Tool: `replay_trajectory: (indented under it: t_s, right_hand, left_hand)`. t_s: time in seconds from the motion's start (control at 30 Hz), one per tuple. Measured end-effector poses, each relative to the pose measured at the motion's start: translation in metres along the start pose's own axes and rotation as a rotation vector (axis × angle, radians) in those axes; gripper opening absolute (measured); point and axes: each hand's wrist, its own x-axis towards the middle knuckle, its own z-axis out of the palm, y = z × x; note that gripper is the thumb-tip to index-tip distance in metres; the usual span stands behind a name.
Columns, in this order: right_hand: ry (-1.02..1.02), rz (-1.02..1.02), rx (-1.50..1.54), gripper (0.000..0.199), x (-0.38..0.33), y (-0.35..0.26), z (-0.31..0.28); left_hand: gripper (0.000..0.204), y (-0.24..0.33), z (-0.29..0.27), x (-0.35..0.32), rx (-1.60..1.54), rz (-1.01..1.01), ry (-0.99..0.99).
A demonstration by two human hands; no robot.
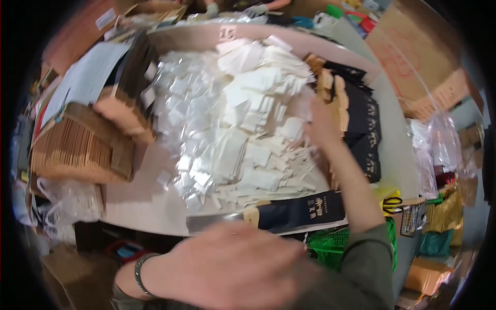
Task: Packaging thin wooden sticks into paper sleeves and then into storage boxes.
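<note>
My left hand (227, 266), with a dark band at the wrist, is a blur in front of the table's near edge; its fingers are smeared by motion. Just beyond it a long dark sleeve-like pack (289, 214) with a tan band and pale print lies along that edge. My right hand (310, 119) reaches over the right side of a heap of small white paper packets (258, 98); its fingers are too blurred to read. Left of the packets spreads a pile of shiny clear plastic pouches (186, 113). Dark packs with tan ends (360, 124) are stacked right of my right hand.
Tan card pieces (72, 150) stand tightly packed at the left. Yellow-handled scissors (392, 204) are by the right edge, above a green basket (328, 243). Cardboard boxes (413, 57) and plastic bags (439, 142) crowd the right. Another person's gloved hands (256, 10) show beyond the table.
</note>
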Motion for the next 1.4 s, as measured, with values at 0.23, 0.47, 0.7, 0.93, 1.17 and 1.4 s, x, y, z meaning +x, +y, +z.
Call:
replay_trajectory:
  t_s: [0.23,0.47,0.7,0.93,1.17,1.4]
  right_hand:
    - [0.062,-0.271,-0.038,0.098,0.046,0.047,0.034]
    - [0.009,-0.155,-0.038,0.081,0.038,0.053,0.028]
    - [-0.066,-0.335,-0.121,0.057,0.036,0.034,-0.017]
    - [0.003,0.053,0.08,0.057,-0.008,0.026,-0.046]
    - [0.007,0.448,0.671,0.057,-0.125,-0.08,-0.025]
    - [-0.446,0.076,0.808,0.041,-0.147,-0.161,0.002]
  left_hand:
    - [0.032,0.007,-0.038,0.044,-0.364,-0.081,-0.059]
    - [0.03,0.056,-0.005,0.025,-0.158,-0.416,0.293]
    - [0.035,0.006,0.026,-0.014,-0.425,-0.455,0.065]
    - [0.049,-0.083,0.126,-0.014,-0.574,-0.596,-0.048]
    - [0.086,-0.11,0.208,-0.01,-1.291,-0.884,0.453]
    - [0.09,-0.105,0.169,-0.012,-0.811,-0.988,0.474]
